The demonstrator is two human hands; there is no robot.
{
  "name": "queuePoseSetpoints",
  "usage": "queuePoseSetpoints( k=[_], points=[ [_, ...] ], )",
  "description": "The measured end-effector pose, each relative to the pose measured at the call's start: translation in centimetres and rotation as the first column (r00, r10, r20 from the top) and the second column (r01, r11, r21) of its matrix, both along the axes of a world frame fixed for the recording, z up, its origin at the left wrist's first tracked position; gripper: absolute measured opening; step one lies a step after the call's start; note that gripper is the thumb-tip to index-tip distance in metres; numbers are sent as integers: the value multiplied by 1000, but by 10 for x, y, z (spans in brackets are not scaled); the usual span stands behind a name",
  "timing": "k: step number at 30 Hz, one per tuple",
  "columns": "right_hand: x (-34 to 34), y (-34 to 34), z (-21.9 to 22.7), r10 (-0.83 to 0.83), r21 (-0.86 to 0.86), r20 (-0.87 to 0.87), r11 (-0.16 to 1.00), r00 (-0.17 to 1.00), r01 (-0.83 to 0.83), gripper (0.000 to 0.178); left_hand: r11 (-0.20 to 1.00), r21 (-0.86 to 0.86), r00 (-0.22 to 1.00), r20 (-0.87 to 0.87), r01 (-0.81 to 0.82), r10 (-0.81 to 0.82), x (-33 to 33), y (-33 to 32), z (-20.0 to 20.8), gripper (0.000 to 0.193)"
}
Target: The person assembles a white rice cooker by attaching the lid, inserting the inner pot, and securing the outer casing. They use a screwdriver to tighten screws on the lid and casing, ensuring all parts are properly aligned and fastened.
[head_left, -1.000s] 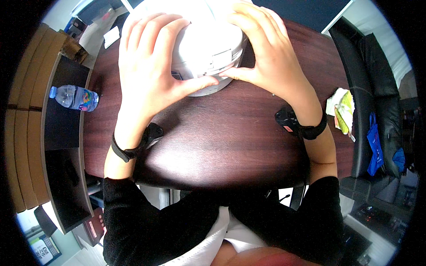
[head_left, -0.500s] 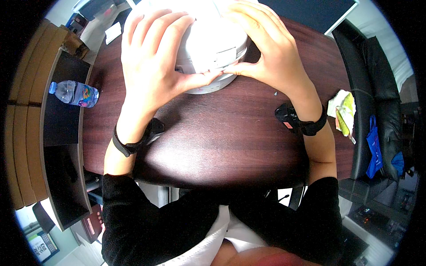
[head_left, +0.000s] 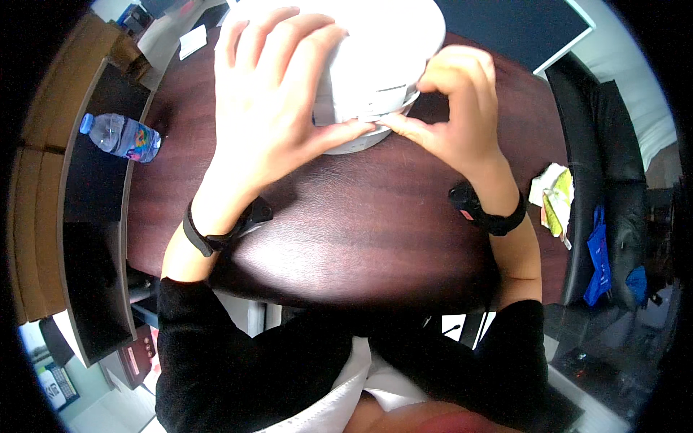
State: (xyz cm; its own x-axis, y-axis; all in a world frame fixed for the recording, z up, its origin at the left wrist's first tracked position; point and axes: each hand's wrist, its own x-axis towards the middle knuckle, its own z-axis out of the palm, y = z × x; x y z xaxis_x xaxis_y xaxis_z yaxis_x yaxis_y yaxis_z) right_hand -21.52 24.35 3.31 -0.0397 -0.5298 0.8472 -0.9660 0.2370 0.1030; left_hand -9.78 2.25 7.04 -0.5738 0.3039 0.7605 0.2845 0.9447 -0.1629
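A white rounded appliance [head_left: 386, 50] with a seam around its lower part stands at the far side of the dark wooden table, its upper part washed out by glare. My left hand [head_left: 271, 108] grips its left side, fingers spread over the top and thumb along the front seam. My right hand [head_left: 462, 115] is at its front right, thumb against the seam near the left thumb and fingers curled at the edge. What lies under those curled fingertips is hidden. Each wrist wears a black strap with a small black device.
On the left, a water bottle [head_left: 121, 137] with a blue cap lies on a dark shelf beside the table [head_left: 346, 238]. A crumpled white and yellow-green wrapper [head_left: 554, 198] rests near the right edge. Beyond it is a black sofa [head_left: 621, 151] with a blue strap-like item [head_left: 598, 256].
My right hand's fingers have come down off the top of the appliance and curled in at its right edge. The left hand keeps its grip. The whole view has shifted slightly.
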Motion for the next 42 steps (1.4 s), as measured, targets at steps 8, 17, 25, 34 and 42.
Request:
queuePoseSetpoints(
  k=[8, 17, 25, 34, 42],
  points=[
    [8, -1, -11, 44, -44, 126, 998, 991, -38, 48, 990, 71, 993, -17, 122, -121, -3, -4, -8, 74],
    [6, -5, -9, 188, -90, 204, 981, 961, -172, 42, 969, 29, 968, -59, 246, -244, -6, -2, -12, 52],
    [7, 1, 1, 235, -42, 205, 972, 950, -232, 42, 956, 19, 955, -54, 293, -291, -5, -3, -11, 54],
    [13, 7, 9, 207, 76, 304, 968, 930, -240, 38, 951, 57, 952, -52, 305, -302, -4, -1, -11, 55],
    [6, 2, 1, 269, 11, 214, 960, 939, -278, 31, 959, 35, 960, -34, 280, -279, -2, -3, -11, 67]
  ],
)
